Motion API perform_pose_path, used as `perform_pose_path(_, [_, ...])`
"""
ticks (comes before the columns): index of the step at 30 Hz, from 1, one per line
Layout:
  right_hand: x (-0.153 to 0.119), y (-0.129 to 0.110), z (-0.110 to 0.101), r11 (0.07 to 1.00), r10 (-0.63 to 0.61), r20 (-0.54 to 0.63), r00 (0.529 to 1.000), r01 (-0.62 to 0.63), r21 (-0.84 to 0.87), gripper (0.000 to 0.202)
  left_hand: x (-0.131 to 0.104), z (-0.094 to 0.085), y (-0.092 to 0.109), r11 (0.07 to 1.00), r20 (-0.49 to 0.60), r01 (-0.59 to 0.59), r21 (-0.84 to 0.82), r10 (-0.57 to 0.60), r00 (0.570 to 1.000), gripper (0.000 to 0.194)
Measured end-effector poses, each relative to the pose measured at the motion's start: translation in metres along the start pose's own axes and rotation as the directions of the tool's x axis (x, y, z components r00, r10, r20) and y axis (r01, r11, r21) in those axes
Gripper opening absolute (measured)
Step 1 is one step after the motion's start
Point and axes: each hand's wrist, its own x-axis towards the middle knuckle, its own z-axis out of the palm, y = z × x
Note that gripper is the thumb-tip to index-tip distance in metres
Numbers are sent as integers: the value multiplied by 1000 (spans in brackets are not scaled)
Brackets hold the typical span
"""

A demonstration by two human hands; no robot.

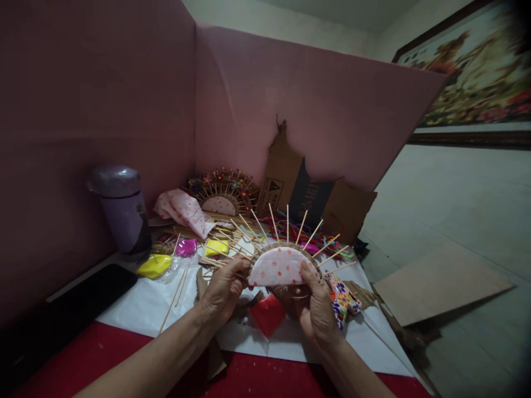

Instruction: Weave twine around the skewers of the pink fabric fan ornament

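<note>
A half-round piece [282,267], covered in white cloth with red dots, is held up over the table. Brown cord runs along its curved edge, and thin wooden sticks fan out from it. My left hand [226,287] pinches its left corner. On the right side, my right hand [317,304] grips it with the thumb on the cloth face and the fingers behind, partly hidden. Below the piece lies a red packet [267,316].
A lidded purple cup [124,215] and a black phone [95,287] are at left. Behind stand a finished-looking fan piece [219,205] and torn cardboard [315,193]. Yellow packets [154,266], dotted cloth [182,211] and flowered fabric [344,301] lie on white sheeting [373,342].
</note>
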Motion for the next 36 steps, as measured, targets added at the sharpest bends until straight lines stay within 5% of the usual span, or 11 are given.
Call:
perform_pose_path(15, [0, 0, -1, 999, 45, 45, 998, -45, 4, 27, 1, 3, -2, 999, -88, -34, -13, 32, 996, 8])
perform_pose_path(36, [-1, 1, -1, 1000, 22, 38, 999, -21, -18, 29, -2, 3, 4, 998, -31, 58, 5, -58, 998, 7])
